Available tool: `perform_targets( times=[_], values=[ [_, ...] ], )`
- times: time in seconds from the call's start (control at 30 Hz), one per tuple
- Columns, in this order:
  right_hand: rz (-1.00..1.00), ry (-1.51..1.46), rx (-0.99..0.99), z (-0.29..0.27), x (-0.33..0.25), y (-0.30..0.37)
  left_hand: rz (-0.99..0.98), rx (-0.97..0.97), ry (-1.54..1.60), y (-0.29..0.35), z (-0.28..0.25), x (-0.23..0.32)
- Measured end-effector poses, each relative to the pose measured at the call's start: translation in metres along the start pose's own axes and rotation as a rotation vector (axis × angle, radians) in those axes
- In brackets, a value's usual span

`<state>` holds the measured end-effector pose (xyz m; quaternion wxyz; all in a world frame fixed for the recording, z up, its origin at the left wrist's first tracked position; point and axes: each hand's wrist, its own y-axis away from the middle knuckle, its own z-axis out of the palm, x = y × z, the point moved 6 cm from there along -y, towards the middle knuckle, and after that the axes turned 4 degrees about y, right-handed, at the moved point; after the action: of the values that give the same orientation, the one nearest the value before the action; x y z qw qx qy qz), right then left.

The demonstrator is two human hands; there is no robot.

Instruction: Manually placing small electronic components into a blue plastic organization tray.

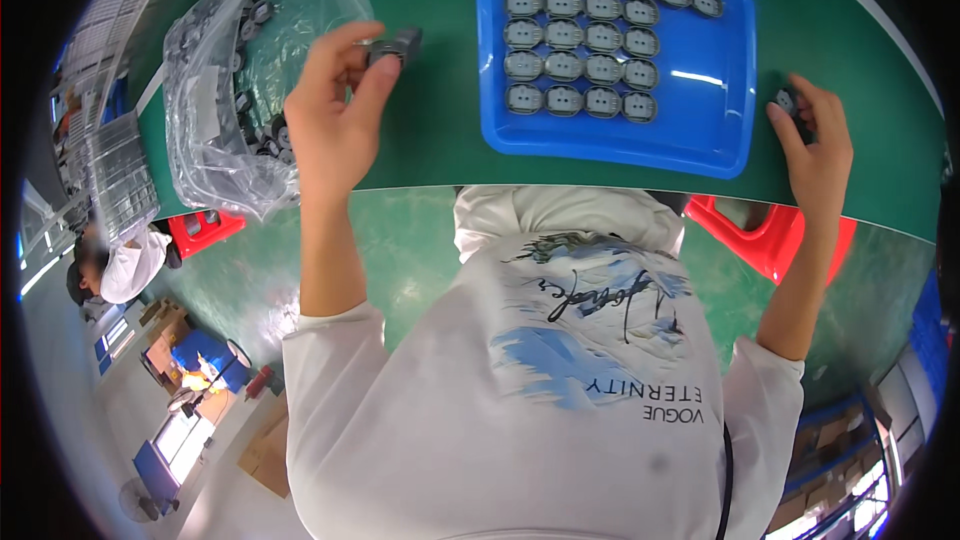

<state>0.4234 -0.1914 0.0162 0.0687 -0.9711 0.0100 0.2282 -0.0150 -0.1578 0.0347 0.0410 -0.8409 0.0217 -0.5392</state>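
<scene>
My left hand [340, 105] is closed on a dark grey plastic part [397, 46], held between thumb and fingers over the table, between the bag and the tray. Beyond the tray's right side, my right hand [818, 130] pinches a small dark grey part [786, 100] near the table's edge. Between the hands lies a blue tray [700, 130]. Rows of rounded grey parts [563, 34] fill its left and middle, with a longer row along the far side. The clear plastic bag [205, 155] beside my left hand holds several loose dark parts [272, 135].
The green table [430, 140] has its near edge just in front of my body. Red plastic stools [770, 245] stand below that edge at right and left. A person in white [135, 265] sits far left. Cardboard boxes [165, 340] and a fan stand behind.
</scene>
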Motion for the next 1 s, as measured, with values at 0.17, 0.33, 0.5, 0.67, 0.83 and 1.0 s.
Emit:
perform_targets(
  times=[0.17, 0.33, 0.5, 0.67, 0.83, 1.0],
  values=[
    [0.013, -0.018, 0.014, 0.000, -0.002, 0.005, 0.012, -0.082, -0.112, 0.014, 0.019, -0.011],
    [-0.006, -0.018, 0.051, -0.001, -0.002, 0.007, 0.369, -0.058, -0.607, 0.013, 0.023, 0.001],
    [-0.024, -0.020, 0.060, -0.005, -0.001, 0.009, 0.307, -0.059, -0.484, 0.026, 0.018, 0.007],
    [0.014, -0.077, 0.031, -0.010, 0.015, 0.012, 0.221, -0.108, -0.443, 0.016, 0.027, 0.003],
    [-0.215, -0.019, 0.046, 0.000, -0.006, 0.004, 0.401, -0.093, -0.394, 0.004, 0.024, 0.027],
    [-0.195, -0.070, 0.054, -0.006, 0.001, 0.009, 0.664, -0.219, -0.259, -0.006, 0.107, 0.087]
  ],
)
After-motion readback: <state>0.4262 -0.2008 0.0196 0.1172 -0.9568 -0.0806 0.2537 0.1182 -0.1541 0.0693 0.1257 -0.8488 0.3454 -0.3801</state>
